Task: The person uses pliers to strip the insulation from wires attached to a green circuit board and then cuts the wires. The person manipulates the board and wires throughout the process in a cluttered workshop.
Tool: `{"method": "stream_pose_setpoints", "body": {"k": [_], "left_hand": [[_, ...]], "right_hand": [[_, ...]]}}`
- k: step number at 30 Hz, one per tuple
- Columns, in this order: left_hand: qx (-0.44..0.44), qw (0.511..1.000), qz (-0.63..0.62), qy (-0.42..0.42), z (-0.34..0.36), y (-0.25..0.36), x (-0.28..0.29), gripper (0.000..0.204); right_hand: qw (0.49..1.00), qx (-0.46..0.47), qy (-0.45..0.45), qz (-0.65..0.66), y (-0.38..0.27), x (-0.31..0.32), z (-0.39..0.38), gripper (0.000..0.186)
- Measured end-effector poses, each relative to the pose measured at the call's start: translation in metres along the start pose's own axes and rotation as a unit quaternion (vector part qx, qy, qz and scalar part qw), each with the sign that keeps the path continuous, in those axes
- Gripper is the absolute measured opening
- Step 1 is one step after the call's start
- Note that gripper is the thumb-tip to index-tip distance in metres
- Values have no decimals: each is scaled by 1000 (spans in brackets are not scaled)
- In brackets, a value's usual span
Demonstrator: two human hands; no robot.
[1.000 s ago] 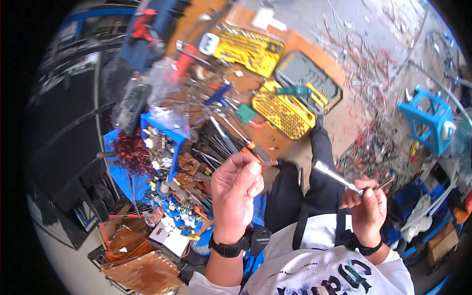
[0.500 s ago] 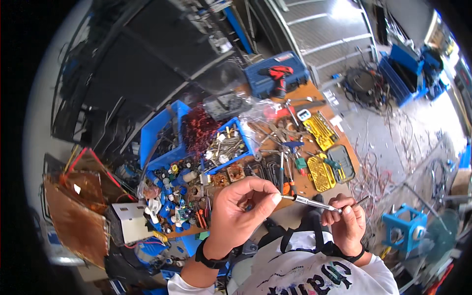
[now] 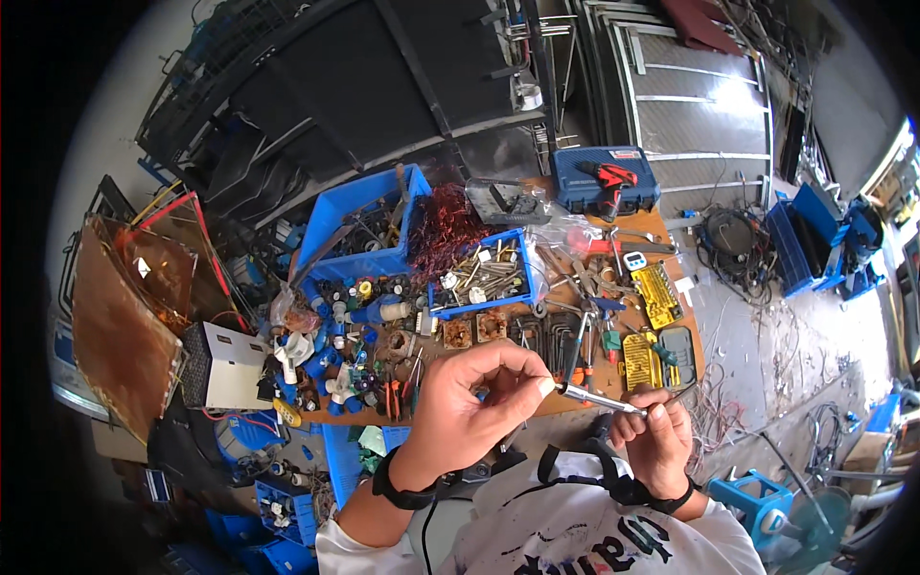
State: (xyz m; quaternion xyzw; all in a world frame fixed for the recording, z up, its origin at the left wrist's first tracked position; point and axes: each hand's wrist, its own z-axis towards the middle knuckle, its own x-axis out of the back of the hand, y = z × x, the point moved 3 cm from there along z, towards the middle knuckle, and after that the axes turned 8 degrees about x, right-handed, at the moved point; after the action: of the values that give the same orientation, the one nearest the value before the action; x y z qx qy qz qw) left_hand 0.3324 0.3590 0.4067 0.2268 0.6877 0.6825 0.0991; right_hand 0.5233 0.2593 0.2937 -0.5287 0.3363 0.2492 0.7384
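A slim silver metal rod-shaped tool [image 3: 602,399] spans the gap between my two hands, sloping down to the right. My left hand [image 3: 476,401] is closed, its thumb and forefinger pinching the rod's left end; a tiny piece at the fingertips is too small to make out. Around the rod's right end close the fingers of my right hand [image 3: 657,433], and a thin dark shaft sticks out beyond them. Both hands are held up in front of the workbench's near edge.
Crowding the wooden workbench [image 3: 599,370] are a blue bin [image 3: 359,264], a blue tray of metal rods [image 3: 484,276], pliers, yellow bit cases [image 3: 657,295] and blue fittings. A red-black drill [image 3: 613,187] lies on a blue case [image 3: 575,172]. Cables litter the floor on the right.
The view has swung round, so the bench now looks more level. Both hands keep their grip on the rod; my right hand appears slightly nearer my left.
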Motion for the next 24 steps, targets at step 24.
{"method": "stream_pose_setpoints", "body": {"k": [24], "left_hand": [[-40,999,-14,1,-24,-5,37,8]], "right_hand": [[1000,21,-6,-20,21,-37,-11,32]]}}
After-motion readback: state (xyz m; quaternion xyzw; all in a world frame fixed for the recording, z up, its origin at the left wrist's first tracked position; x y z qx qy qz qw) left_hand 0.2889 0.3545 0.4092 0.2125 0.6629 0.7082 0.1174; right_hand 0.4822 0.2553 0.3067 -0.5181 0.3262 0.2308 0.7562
